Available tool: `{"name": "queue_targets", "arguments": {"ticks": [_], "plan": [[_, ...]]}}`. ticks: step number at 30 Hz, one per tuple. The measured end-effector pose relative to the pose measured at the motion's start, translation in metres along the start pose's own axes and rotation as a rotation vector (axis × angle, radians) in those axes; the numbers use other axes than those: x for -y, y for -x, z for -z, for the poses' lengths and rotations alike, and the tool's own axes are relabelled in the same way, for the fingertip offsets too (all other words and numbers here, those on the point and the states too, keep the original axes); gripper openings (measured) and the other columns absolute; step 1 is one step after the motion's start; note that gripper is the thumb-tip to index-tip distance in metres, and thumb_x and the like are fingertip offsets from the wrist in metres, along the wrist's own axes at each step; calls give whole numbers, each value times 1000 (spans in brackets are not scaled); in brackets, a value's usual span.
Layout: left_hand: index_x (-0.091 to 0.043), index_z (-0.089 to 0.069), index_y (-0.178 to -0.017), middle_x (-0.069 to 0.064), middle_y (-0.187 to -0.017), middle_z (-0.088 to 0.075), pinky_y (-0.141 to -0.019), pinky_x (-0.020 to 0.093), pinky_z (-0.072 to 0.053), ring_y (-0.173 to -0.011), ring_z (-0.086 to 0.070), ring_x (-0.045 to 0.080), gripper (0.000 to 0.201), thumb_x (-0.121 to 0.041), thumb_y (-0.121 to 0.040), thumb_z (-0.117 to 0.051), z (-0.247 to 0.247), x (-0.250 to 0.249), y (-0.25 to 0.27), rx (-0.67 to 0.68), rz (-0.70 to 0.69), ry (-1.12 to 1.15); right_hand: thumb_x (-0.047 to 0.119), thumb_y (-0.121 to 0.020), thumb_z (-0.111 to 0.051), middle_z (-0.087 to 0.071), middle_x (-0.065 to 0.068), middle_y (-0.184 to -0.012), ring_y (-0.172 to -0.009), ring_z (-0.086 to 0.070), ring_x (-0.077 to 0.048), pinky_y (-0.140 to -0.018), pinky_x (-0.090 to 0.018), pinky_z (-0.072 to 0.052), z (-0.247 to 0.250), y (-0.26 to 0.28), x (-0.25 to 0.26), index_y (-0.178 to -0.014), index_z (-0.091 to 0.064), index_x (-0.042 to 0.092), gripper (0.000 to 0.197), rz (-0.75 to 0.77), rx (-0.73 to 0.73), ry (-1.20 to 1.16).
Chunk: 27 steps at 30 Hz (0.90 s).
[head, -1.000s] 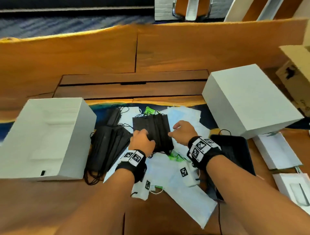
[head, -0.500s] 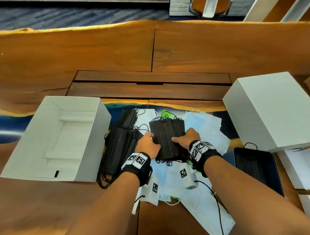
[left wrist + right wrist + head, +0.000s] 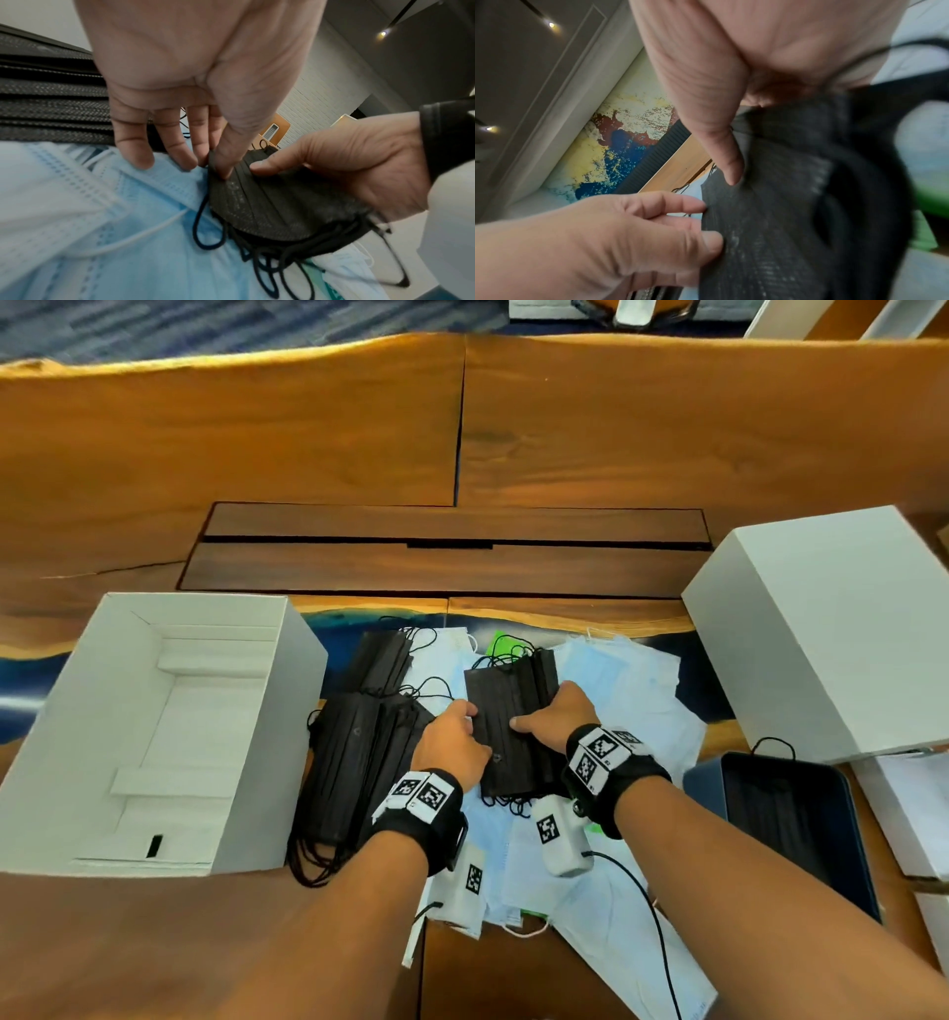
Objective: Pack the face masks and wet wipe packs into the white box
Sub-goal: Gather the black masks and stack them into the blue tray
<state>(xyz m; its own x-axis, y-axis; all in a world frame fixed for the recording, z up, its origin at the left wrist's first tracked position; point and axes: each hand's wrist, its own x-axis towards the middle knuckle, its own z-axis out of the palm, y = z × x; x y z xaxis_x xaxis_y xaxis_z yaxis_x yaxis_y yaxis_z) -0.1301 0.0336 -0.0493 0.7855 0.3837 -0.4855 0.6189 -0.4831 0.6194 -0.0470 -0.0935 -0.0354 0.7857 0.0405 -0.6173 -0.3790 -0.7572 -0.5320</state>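
Head view: desk (image 3: 308,454) fills frame; open white box (image 3: 287,711) at left, empty so far. A stack of black face masks (image 3: 508,726) at centre, on blue masks (image 3: 631,690), is pinched between left hand (image 3: 452,742) and right hand (image 3: 554,719); each grip is thumb on top, fingers under the edge. Step judged: lifting stack; next, carry left into box. Only wrist views show fingers (image 3: 133,150) beneath and dangling ear loops (image 3: 270,270).

Open box (image 3: 154,737) left of masks (image 3: 508,726); lid (image 3: 832,629) right.
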Motion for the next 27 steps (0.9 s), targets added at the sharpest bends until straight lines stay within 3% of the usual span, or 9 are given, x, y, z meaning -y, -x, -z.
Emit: {"name": "queue_targets", "arguments": {"ticks": [2, 6, 9, 13, 15, 18, 20, 23, 27], "plan": [[-17, -54, -126, 2, -113, -63, -93, 34, -50, -106, -61, 23, 47, -12, -83, -73, 0, 1, 1, 1, -17, 18, 22, -74, -82, -63, -9, -112, -106, -61, -29, -82, -33, -49, -1, 2, 0, -114, -56, 9, 50, 43, -10, -30], [-22, -53, -130, 1, -110, -65, -95, 39, -51, -102, -63, 22, 47, -17, -87, -69, 1, 0, 4, 13, -53, 116, 13, -75, -79, -73, -9, -98, -92, -70, -27, -87, -40, -57, 8, 9, -1, -99, -69, 13, 26, 107, 78, -180], [-24, -52, -134, -2, -103, -65, -95, 38, -51, -99, -63, 20, 49, -17, -88, -68, 0, -7, 11, 47, -100, 169, 6, -79, -75, -72, -11, -96, -89, -70, -28, -84, -41, -58, 21, 23, -1, -100, -68, 11, 22, 137, 161, -274], [-20, -51, -133, 2, -109, -66, -79, 31, -53, -95, -64, 17, 48, -24, -89, -70, 3, -23, 25, 40, -114, 402, -2, -82, -69, -71, -15, -102, -93, -70, -30, -86, -47, -58, 50, 40, -6, -108, -66, 6, 27, 166, 174, -406], [-17, -54, -130, 3, -113, -69, -80, 40, -58, -99, -68, 17, 49, -40, -89, -67, 7, -33, 34, 129, -23, 657, -5, -84, -66, -71, -18, -108, -99, -69, -34, -88, -49, -57, 66, 48, -11, -117, -63, 3, 34, 158, 249, -574], [-15, -62, -124, 9, -116, -72, -91, 47, -56, -107, -69, 25, 55, -58, -91, -54, 8, -47, 44, 392, 110, 1029, -4, -86, -64, -70, -19, -112, -104, -68, -34, -84, -43, -58, 75, 64, -18, -119, -63, 4, 34, 169, 370, -751], [-15, -64, -125, 11, -118, -71, -93, 48, -55, -108, -69, 28, 64, -65, -88, -50, 2, -56, 46, 438, 85, 1018, 1, -87, -67, -71, -17, -114, -104, -69, -31, -83, -40, -58, 70, 73, -23, -119, -64, 5, 33, 171, 392, -707], [-14, -64, -126, 12, -114, -72, -89, 51, -57, -101, -72, 30, 75, -72, -78, -57, -7, -61, 50, 364, 103, 933, 6, -85, -72, -71, -15, -113, -103, -69, -30, -85, -41, -58, 67, 78, -29, -119, -64, 7, 35, 152, 366, -679], [-12, -67, -120, 14, -111, -73, -87, 50, -57, -99, -72, 31, 70, -69, -82, -57, -15, -59, 52, 351, 157, 1004, 12, -83, -76, -73, -15, -108, -97, -71, -29, -80, -41, -60, 72, 83, -37, -116, -65, 6, 36, 128, 347, -710]]}}
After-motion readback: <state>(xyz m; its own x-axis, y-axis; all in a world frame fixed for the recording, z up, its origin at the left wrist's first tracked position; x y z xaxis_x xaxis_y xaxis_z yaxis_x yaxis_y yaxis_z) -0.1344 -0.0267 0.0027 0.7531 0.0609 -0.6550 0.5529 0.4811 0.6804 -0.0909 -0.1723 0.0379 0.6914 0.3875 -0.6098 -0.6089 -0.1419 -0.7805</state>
